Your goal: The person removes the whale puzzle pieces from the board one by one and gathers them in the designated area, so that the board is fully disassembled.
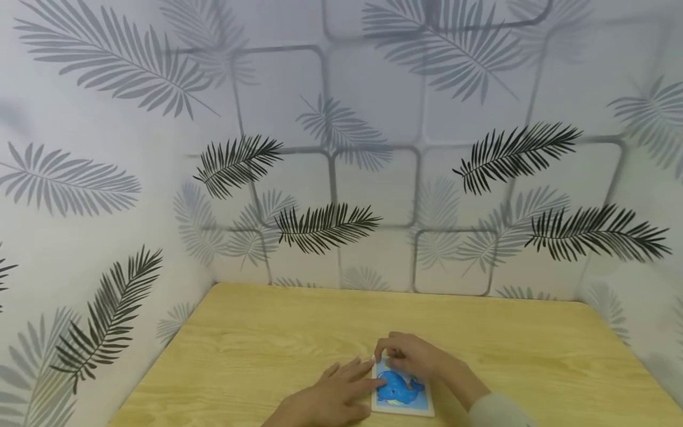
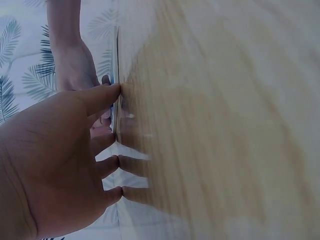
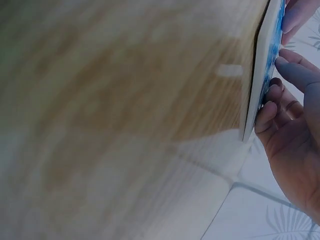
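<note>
The whale board [image 1: 400, 391] lies near on the table [image 1: 267, 332], left hand [image 1: 338, 394] spread against it; right hand [image 1: 416, 357], fingers bent, partly hides its far end, grip unclear. Leaf-patterned wall [image 1: 373, 89] beyond. Only wrist views show the board edge-on.

A yellow wood-grain table [image 1: 267, 332] stands against whitish-grey walls [image 1: 373, 89], patterned with black and grey feathery fronds [image 1: 328, 228] (rounded grey outlines [image 1: 332, 178] run behind them). The light is soft, and the table's surface looks glossy.
</note>
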Demonstrator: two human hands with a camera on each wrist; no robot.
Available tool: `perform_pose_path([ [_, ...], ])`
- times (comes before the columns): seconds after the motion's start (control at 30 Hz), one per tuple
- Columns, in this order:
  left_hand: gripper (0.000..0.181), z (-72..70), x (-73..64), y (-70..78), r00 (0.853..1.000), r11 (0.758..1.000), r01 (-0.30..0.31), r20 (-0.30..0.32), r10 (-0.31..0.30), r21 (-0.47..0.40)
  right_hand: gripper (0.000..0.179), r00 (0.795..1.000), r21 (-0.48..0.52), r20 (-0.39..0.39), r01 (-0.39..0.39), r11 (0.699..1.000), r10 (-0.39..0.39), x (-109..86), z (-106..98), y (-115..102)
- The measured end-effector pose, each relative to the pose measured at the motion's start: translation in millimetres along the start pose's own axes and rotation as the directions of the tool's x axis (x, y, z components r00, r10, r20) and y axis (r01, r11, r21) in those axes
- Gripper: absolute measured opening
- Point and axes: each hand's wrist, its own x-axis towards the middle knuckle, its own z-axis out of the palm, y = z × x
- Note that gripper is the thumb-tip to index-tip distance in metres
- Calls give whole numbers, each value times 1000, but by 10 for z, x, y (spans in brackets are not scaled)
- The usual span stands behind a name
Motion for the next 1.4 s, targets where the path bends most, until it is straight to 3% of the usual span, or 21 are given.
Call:
perform_pose_path([
  [0.17, 55, 2, -23, 7, 1000, 1000, 14, 0, -14, 8, 20, 1000, 0, 7, 26, 1000, -26, 19, -9, 23],
  [0.3, 55, -5, -31, 5, 1000, 1000, 24, 4, -24, 1, 22, 995, -56, 33, 95, 994, -93, 33, -38, 28],
  [0.47, 55, -30, -51, 3, 1000, 1000, 20, 1, -20, 14, 23, 971, -161, 58, 237, 958, -230, 78, -84, 10],
  [0.57, 55, -54, -53, -2, 1000, 999, 19, -10, -18, 38, 26, 959, -215, 63, 283, 935, -276, 117, -106, -6],
  [0.77, 55, -83, -18, 13, 999, 996, 1, -37, 2, 89, 32, 982, -257, 101, 183, 949, -162, 140, -137, -86],
  [1.0, 55, -54, -5, 36, 1000, 999, 5, -25, -4, 39, 39, 987, -263, 155, 78, 962, -37, 160, -115, -121],
  [1.2, 55, -33, 13, 28, 1000, 998, 15, -21, -14, 54, 34, 991, -256, 128, 81, 963, -50, 138, -74, -86],
  [1.4, 54, 11, 17, 16, 1000, 999, 30, -5, -30, 11, 33, 995, -135, 49, 94, 986, -88, 39, -4, -16],
])
